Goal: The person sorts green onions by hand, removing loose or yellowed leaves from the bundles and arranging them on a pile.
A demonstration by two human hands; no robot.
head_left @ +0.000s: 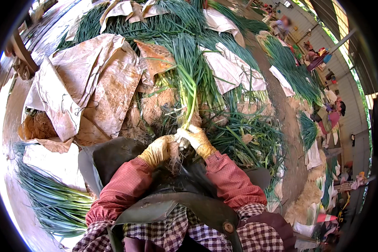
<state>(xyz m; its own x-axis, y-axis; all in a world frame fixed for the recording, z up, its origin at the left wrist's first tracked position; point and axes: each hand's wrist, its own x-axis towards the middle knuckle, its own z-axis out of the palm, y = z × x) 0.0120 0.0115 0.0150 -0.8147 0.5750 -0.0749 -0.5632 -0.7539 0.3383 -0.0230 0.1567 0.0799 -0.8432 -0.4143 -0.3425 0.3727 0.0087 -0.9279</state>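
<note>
Left hand [158, 150] and right hand [198, 140], both gloved, each in closed grip on one green onion stalk [190, 90] at its root end.

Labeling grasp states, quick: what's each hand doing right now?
Left hand: closed on the root end of the green onion bunch.
Right hand: closed on the same bunch, just above the roots.

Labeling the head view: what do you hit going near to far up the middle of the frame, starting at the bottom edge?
Checked cloth → dark apron → left hand and right hand, gloved, side by side at the root end of a green onion bunch → heap of green onions with brown paper sheets.
</note>
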